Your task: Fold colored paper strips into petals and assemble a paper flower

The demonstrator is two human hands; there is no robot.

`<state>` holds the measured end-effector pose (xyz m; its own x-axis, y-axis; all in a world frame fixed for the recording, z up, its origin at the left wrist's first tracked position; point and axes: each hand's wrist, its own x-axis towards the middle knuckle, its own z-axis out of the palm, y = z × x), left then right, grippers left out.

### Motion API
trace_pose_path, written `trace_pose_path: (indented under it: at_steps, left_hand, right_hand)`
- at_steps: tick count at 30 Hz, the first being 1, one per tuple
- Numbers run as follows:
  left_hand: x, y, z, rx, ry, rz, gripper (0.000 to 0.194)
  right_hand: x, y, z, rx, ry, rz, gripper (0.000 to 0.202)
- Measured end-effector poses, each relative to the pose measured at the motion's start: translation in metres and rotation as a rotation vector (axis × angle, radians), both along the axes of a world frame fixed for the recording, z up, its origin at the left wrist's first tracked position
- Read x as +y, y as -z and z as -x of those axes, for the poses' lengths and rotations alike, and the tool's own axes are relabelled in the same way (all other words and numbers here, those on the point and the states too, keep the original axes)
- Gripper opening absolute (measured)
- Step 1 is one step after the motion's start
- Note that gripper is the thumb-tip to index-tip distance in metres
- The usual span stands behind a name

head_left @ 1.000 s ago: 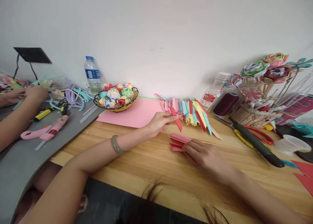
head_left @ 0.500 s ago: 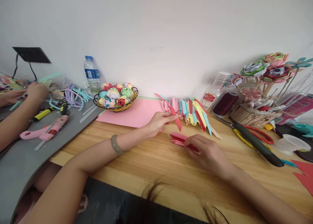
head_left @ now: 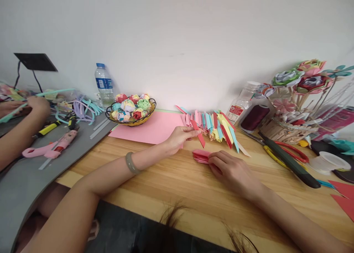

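Observation:
Between thumb and fingers, my left hand (head_left: pixel 181 138) pinches a folded red paper strip (head_left: pixel 201 139), held just above the wooden table. To its right and lower, my right hand (head_left: pixel 231 172) is closed round the end of a stack of folded red and pink paper pieces (head_left: pixel 200 155); its fingertips are partly hidden behind the hand. Behind both hands lies a row of folded paper pieces (head_left: pixel 208 123) in pink, blue, red and yellow. A pink paper sheet (head_left: pixel 138 133) lies under my left hand's side of the table.
A basket of paper flowers (head_left: pixel 131 123) stands at the back, beside a water bottle (head_left: pixel 103 84). Pliers (head_left: pixel 290 161), a white spool (head_left: pixel 326 161) and a jar of paper flowers (head_left: pixel 290 131) are on the right. A pink glue gun (head_left: pixel 55 146) lies left, near another person's hands (head_left: pixel 38 106).
My right hand's fingers have shifted slightly on the red paper stack, which now looks pressed closer together. My left hand is almost still. The other person's hands moved a little left.

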<state>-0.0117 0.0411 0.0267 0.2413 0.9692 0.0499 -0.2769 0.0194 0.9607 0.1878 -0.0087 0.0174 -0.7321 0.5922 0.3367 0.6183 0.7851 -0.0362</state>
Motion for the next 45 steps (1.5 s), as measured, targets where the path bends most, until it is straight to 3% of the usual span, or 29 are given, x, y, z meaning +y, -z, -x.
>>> trace_pose_path:
  at_steps: [10,14,17,23,26,29,34,41,45]
  left_hand:
    - [-0.002,-0.002,0.000,0.008,-0.002,0.000,0.024]
    - [-0.001,-0.001,0.001,0.010,-0.017,-0.021,0.024]
    - [0.000,-0.002,0.002,0.011,-0.047,-0.007,0.024]
    - [-0.009,-0.002,-0.005,0.043,0.078,-0.005,0.028]
    - [-0.018,-0.003,-0.012,0.037,0.169,-0.001,0.033]
    - [-0.025,-0.005,-0.016,0.038,0.182,-0.033,0.032]
    - [-0.031,-0.009,-0.018,0.036,0.140,-0.046,0.031]
    - [-0.036,-0.008,-0.021,0.036,0.116,-0.054,0.027]
    - [-0.036,-0.006,-0.022,0.044,0.096,-0.080,0.025]
  right_hand:
    - [0.003,0.001,0.001,-0.014,0.015,-0.079,0.024]
    - [0.003,-0.007,-0.003,0.102,-0.059,-0.086,0.019]
    - [0.001,-0.017,-0.004,0.341,-0.077,0.049,0.012]
    - [0.001,-0.030,0.000,0.913,0.250,0.606,0.020]
    - [0.004,-0.029,0.004,1.021,0.295,0.722,0.023]
    - [0.003,-0.027,0.008,1.037,0.277,0.763,0.024]
    - [-0.005,-0.024,0.012,0.978,0.250,0.631,0.023]
    - [-0.011,-0.013,0.013,0.620,0.167,-0.055,0.015]
    - [-0.009,-0.014,0.010,0.589,0.189,-0.088,0.013]
